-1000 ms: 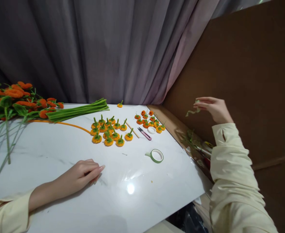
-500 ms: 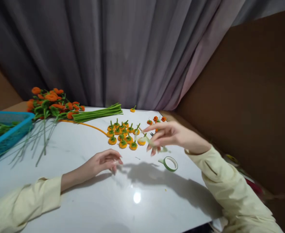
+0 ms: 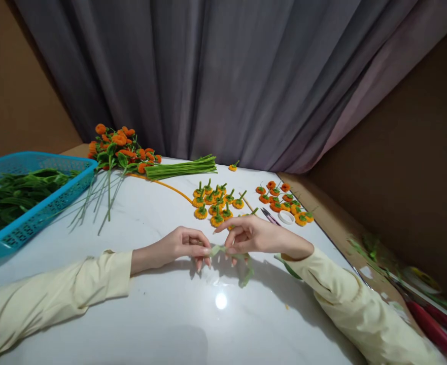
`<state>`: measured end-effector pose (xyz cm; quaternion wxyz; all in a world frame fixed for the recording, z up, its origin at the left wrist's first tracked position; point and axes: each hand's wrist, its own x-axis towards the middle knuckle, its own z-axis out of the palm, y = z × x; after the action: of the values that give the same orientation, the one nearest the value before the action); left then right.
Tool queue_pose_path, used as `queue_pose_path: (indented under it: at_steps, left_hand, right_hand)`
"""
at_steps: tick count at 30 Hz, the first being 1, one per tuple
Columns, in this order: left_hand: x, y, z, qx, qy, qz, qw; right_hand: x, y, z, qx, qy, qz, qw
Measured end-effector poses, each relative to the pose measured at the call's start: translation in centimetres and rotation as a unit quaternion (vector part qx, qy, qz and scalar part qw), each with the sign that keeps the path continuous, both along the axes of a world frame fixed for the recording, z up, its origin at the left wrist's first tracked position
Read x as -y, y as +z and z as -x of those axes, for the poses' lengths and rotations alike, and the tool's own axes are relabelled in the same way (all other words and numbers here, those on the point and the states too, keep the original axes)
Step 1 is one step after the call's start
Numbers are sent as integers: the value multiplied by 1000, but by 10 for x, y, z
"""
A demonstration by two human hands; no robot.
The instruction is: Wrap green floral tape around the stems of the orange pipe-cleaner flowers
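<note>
A pale green strip of floral tape (image 3: 218,249) stretches between my two hands over the middle of the table. My left hand (image 3: 179,248) pinches one end between thumb and fingers. Close to it, my right hand (image 3: 254,235) pinches the strip too, and a loose tail dangles below its fingers. The green tape roll (image 3: 288,267) lies mostly hidden under my right wrist and cuff. Just beyond my hands stand several yellow fuzzy flower heads (image 3: 216,220) with short green stems; my right hand covers part of the nearest ones.
Orange flower heads (image 3: 271,191), scissors-like tool tips (image 3: 267,215) and a white ring (image 3: 286,217) lie at the right. A green stem bundle (image 3: 185,167) and orange flowers (image 3: 118,139) lie at the back. A blue basket (image 3: 36,213) with leaves stands left.
My hands have come together, and the tape strip that my right hand carried is now held by both. The view has shifted left, showing more of the basket.
</note>
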<state>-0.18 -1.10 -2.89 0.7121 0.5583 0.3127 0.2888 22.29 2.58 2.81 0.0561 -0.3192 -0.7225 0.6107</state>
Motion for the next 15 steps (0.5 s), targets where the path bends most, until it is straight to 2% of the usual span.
queue_pose_path:
  at_steps: [8, 15]
  left_hand:
    - [-8, -12, 0, 32, 29, 73, 996]
    - [-13, -13, 4, 58, 36, 100, 993]
  right_hand:
    - [-3, -2, -3, 13, 12, -63, 998]
    - [-4, 0, -4, 42, 1, -77, 996]
